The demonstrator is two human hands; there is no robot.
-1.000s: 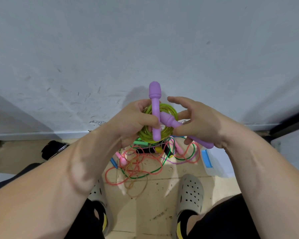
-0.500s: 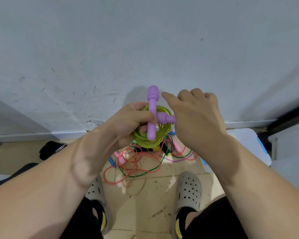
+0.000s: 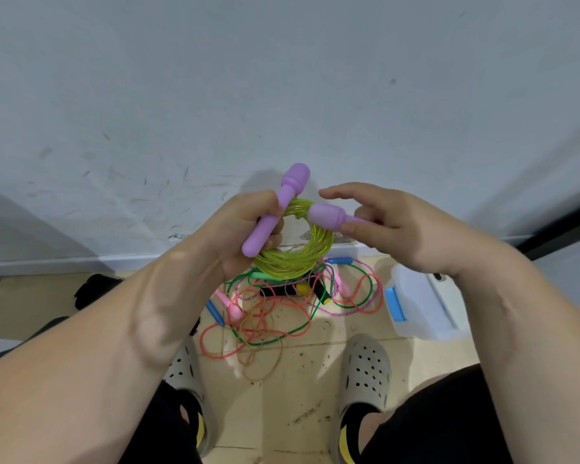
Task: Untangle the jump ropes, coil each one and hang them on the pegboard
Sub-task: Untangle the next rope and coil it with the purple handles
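The yellow-green jump rope (image 3: 295, 259) is wound into a tight round coil and held up in front of the person, above the floor and before the wall (image 3: 282, 95). The left hand (image 3: 245, 226) grips the coil's left side, its fingers curled round the strands and clamping the first purple handle (image 3: 275, 212) against them. That handle lies tilted across the coil, its bulbous end up and to the right. The second purple handle (image 3: 325, 217) lies nearly level at the coil's upper right edge, its thick end pointing left. The right hand (image 3: 392, 229) pinches this handle's thin shaft between thumb and fingers, while its index finger sticks out straight above the handle.

Below the coil, on the tiled floor (image 3: 298, 396), lies a tangle of other jump ropes (image 3: 282, 313): green, coral, purple braided and tan cords looped over each other. Mixed into it are a blue handle (image 3: 339, 261), a pink handle (image 3: 230, 304), a green handle (image 3: 265, 275) and a black handle with a yellow end (image 3: 318, 289).

Just right of the tangle sits a white plastic box (image 3: 422, 306) with a blue latch. Near the bottom, the person's feet in grey perforated clogs (image 3: 365, 370) stand on either side of the tangle's near edge. A black object (image 3: 94, 289) lies by the baseboard at the left; I cannot tell what it is.
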